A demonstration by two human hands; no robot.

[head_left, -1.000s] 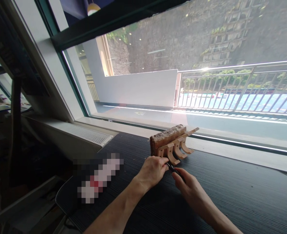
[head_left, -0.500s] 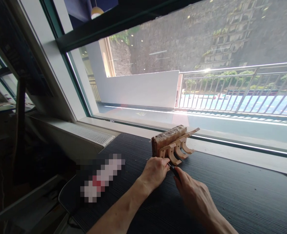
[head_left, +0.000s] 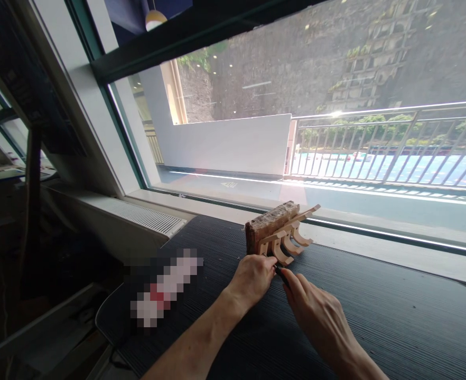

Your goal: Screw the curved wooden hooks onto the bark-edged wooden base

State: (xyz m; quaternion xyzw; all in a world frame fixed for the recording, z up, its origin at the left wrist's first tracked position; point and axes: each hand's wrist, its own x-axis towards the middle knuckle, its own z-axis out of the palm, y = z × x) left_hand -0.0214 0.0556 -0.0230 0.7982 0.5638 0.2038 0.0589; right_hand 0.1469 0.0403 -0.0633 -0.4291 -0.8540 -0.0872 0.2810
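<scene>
A light wooden rack with several curved hooks (head_left: 283,255) leans against a rough brown block (head_left: 272,219) on the dark table. My left hand (head_left: 254,274) is closed at the near end of this rack, gripping it with the fingertips partly hidden. In my right hand (head_left: 312,298) is a slim black-handled tool (head_left: 281,275), its short metal tip pointing at the rack's near end beside my left fingers. The tip is too small to tell its exact kind.
The dark, ribbed table (head_left: 375,295) reaches up to a white window sill (head_left: 375,243). A blurred-out pinkish item (head_left: 169,290) lies left of my hands. Further left runs a white vented ledge (head_left: 146,214). Beyond the glass is a metal railing (head_left: 395,148).
The far end of the hook rack has shifted slightly left. My right hand and the black-handled tool have turned a little, with less of the handle showing. The left hand is nearly still.
</scene>
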